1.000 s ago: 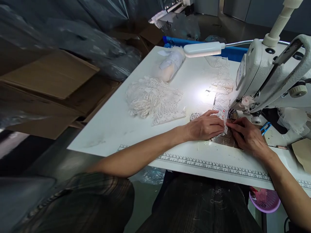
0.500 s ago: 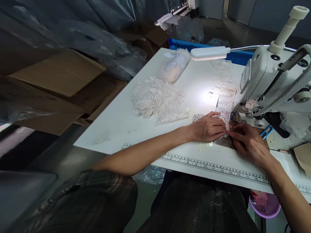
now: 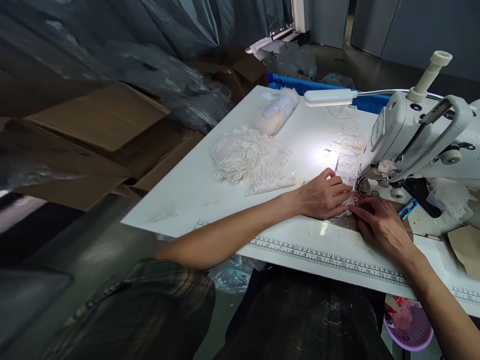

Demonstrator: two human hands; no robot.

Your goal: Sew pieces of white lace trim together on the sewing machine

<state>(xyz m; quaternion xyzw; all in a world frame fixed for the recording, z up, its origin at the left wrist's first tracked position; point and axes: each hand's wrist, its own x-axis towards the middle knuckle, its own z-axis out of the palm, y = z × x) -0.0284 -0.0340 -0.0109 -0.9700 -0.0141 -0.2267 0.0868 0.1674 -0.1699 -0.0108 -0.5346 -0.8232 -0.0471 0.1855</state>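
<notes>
White lace (image 3: pixel 348 162) runs down the table to the needle area of a white sewing machine (image 3: pixel 393 120). My left hand (image 3: pixel 325 195) rests on the lace just left of the presser foot, fingers bent and pressed on it. My right hand (image 3: pixel 382 225) is in front of the needle area, its fingertips pinching the lace edge close to my left fingers. Part of the lace is hidden under both hands. A gathered pile of lace (image 3: pixel 243 155) lies left of them, with a wrapped roll (image 3: pixel 276 112) behind it.
A lamp (image 3: pixel 330 97) lights the table (image 3: pixel 180 200), which has a printed ruler along its front edge. Blue thread snips (image 3: pixel 408 209) lie right of my right hand. Cardboard boxes (image 3: pixel 101 115) stand at the left, and a purple basket (image 3: pixel 416 330) sits below the table.
The view has shifted, so the table and machine appear a little lower. My left fingers are slightly more bent and raised; both hands remain at the lace beside the needle.
</notes>
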